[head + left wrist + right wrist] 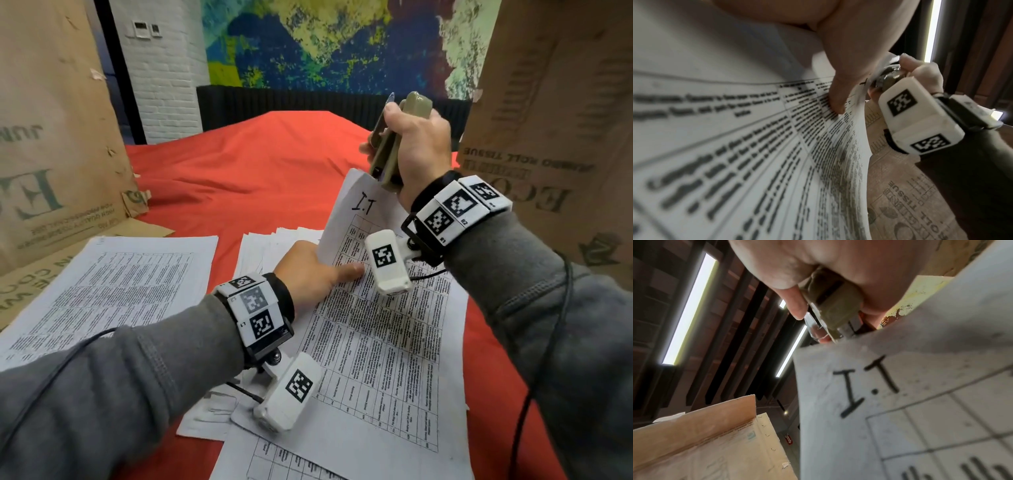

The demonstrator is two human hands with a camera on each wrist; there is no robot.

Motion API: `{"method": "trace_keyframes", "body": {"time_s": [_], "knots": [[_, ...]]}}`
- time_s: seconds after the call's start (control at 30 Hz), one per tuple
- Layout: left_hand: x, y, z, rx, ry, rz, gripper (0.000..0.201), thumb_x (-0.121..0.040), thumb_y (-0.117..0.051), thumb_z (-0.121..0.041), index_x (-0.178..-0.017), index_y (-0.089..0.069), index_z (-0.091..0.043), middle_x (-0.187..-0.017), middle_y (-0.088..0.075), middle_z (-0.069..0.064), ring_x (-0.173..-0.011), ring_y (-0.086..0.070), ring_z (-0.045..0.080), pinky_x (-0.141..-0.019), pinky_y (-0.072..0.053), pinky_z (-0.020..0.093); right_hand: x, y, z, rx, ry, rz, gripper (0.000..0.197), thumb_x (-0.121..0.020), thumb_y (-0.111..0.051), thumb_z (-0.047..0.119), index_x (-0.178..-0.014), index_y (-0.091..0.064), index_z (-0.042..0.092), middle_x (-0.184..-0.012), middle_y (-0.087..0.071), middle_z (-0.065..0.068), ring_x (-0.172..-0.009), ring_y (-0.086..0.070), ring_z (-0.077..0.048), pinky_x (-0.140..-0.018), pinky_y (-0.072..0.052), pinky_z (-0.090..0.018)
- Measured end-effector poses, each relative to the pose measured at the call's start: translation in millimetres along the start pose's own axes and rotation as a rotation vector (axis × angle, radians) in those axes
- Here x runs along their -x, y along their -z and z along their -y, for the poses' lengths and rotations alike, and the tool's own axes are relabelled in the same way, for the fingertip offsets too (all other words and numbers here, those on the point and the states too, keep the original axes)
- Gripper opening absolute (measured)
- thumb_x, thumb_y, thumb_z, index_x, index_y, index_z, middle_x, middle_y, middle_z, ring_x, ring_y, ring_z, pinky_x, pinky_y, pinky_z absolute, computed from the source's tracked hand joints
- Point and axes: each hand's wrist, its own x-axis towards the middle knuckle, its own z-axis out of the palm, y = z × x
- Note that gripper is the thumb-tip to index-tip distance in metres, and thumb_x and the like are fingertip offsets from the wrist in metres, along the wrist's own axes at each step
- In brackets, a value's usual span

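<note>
Your right hand is wrapped tight around the olive stapler, whose mouth sits over the top corner of the lifted papers, the set hand-marked "I.T". Your left hand pinches those papers lower down, with the thumb on the printed face and the fingers hidden behind. The papers stand tilted up off the spread pile of forms on the red-covered counter, on its right side.

The main risk is the bite being too shallow. In the right wrist view only the very corner sits in the stapler, so a staple there could catch the edge and tear out. I cannot tell whether every page reaches the mouth, so a back page may be left loose.

You are also stapling in mid-air. The papers bow between your two hands, and a squeeze could twist the corner and bend a staple leg.

Keep your left thumb low, well apart from the stapler. Mind the cardboard box close by your right wrist.
</note>
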Motion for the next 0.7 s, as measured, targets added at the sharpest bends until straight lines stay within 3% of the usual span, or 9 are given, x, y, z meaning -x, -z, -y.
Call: {"method": "trace_keyframes", "body": {"time_s": [0.07,0.13,0.2,0.27,0.3,0.37,0.47,0.6,0.7], "knots": [[-1,2,1,0.028,0.014,0.003,0.022,-0.086,-0.084,-0.034,-0.091,-0.077,-0.013,-0.074,-0.078,-0.003,-0.062,-0.075,0.008,-0.062,-0.054,0.019,-1,5,-2,0.008,-0.006,-0.008,0.018,-0.09,-0.067,0.024,-0.099,-0.056,0.013,-0.079,-0.066,-0.015,-0.07,-0.075,-0.036,-0.061,-0.056,-0.039],[-2,2,1,0.039,0.024,0.009,0.024,-0.086,-0.084,-0.032,-0.102,-0.079,-0.014,-0.088,-0.082,0.002,-0.079,-0.08,0.019,-0.082,-0.062,0.035,-1,9,-5,0.01,-0.018,-0.019,0.017,-0.091,-0.067,0.022,-0.099,-0.056,0.012,-0.081,-0.065,-0.018,-0.069,-0.073,-0.036,-0.061,-0.056,-0.04],[-1,2,0,0.039,0.017,0.013,0.025,-0.087,-0.084,-0.03,-0.106,-0.079,-0.014,-0.092,-0.082,0.003,-0.083,-0.08,0.022,-0.088,-0.063,0.042,0,11,-6,0.004,-0.028,-0.024,0.015,-0.094,-0.067,0.02,-0.098,-0.056,0.01,-0.08,-0.066,-0.019,-0.069,-0.073,-0.037,-0.063,-0.058,-0.041],[-2,0,0,0.021,0.018,0.008,0.025,-0.087,-0.084,-0.031,-0.104,-0.079,-0.013,-0.089,-0.081,0.004,-0.08,-0.08,0.02,-0.082,-0.064,0.038,2,10,-6,0.004,-0.028,-0.007,0.015,-0.094,-0.067,0.019,-0.096,-0.057,0.008,-0.075,-0.066,-0.018,-0.066,-0.072,-0.037,-0.066,-0.059,-0.046],[-2,-2,-1,-0.003,0.021,-0.003,0.027,-0.086,-0.084,-0.034,-0.101,-0.078,-0.012,-0.084,-0.08,0.002,-0.072,-0.078,0.016,-0.073,-0.062,0.031,4,7,-5,0.004,-0.026,0.001,0.015,-0.094,-0.067,0.019,-0.095,-0.058,0.007,-0.074,-0.065,-0.018,-0.063,-0.071,-0.036,-0.068,-0.061,-0.049],[-3,-5,-1,-0.062,0.031,-0.036,0.038,-0.083,-0.085,-0.042,-0.092,-0.074,-0.007,-0.067,-0.069,-0.003,-0.049,-0.063,0.009,-0.054,-0.047,0.021,6,1,-3,-0.002,-0.021,0.008,0.017,-0.095,-0.067,0.019,-0.096,-0.06,0.003,-0.069,-0.065,-0.016,-0.057,-0.069,-0.034,-0.069,-0.062,-0.055],[-4,-11,0,-0.084,0.041,-0.048,0.051,-0.081,-0.086,-0.044,-0.084,-0.066,0.002,-0.067,-0.051,0.005,-0.055,-0.044,0.017,-0.057,-0.032,0.028,10,-9,2,0.004,-0.017,-0.001,0.021,-0.095,-0.068,0.021,-0.091,-0.061,0.001,-0.061,-0.063,-0.015,-0.051,-0.067,-0.032,-0.058,-0.062,-0.05],[-4,-13,0,-0.065,0.016,-0.076,0.046,-0.082,-0.086,-0.037,-0.084,-0.064,0.004,-0.069,-0.048,0.009,-0.062,-0.043,0.02,-0.059,-0.032,0.032,13,-14,5,0.031,-0.035,-0.05,0.028,-0.094,-0.069,0.027,-0.084,-0.064,0.001,-0.063,-0.065,-0.015,-0.051,-0.068,-0.029,-0.049,-0.058,-0.04],[-5,-14,2,-0.072,0.01,-0.083,0.041,-0.083,-0.085,-0.034,-0.077,-0.059,-0.003,-0.067,-0.047,0.008,-0.061,-0.042,0.021,-0.059,-0.031,0.033,14,-16,8,0.029,-0.047,-0.089,0.032,-0.094,-0.069,0.029,-0.084,-0.065,-0.001,-0.063,-0.066,-0.015,-0.05,-0.067,-0.028,-0.048,-0.057,-0.038]]}}
